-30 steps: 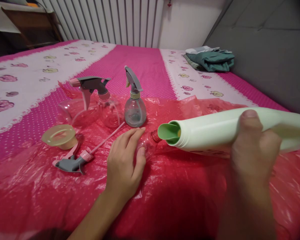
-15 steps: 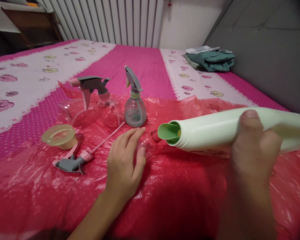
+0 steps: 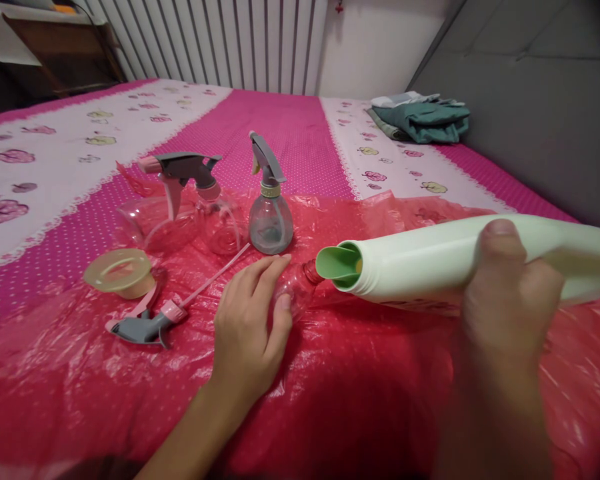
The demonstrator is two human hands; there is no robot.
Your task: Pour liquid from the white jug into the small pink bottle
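Observation:
My left hand [image 3: 250,313] is wrapped round a clear spray bottle [image 3: 300,283] without its spray head, tilted so its neck points right. My right hand [image 3: 510,287] grips a pale green detergent bottle [image 3: 420,257] by its handle, nearly level. Its green spout [image 3: 336,262] meets the small bottle's neck in the picture; whether they touch I cannot tell. No flowing liquid shows. Left of my left hand lies a grey and pink spray head [image 3: 143,327] with its thin tube. Beside it is a pale yellow-green cap [image 3: 120,272].
Behind my left hand stand a spray bottle with a grey head [image 3: 271,223] and one with a pink and grey head [image 3: 220,223]. Red plastic sheeting [image 3: 340,387] covers the front of the pink bed cover [image 3: 280,133]. Folded clothes [image 3: 420,120] lie at the back right, near the grey headboard [image 3: 540,100].

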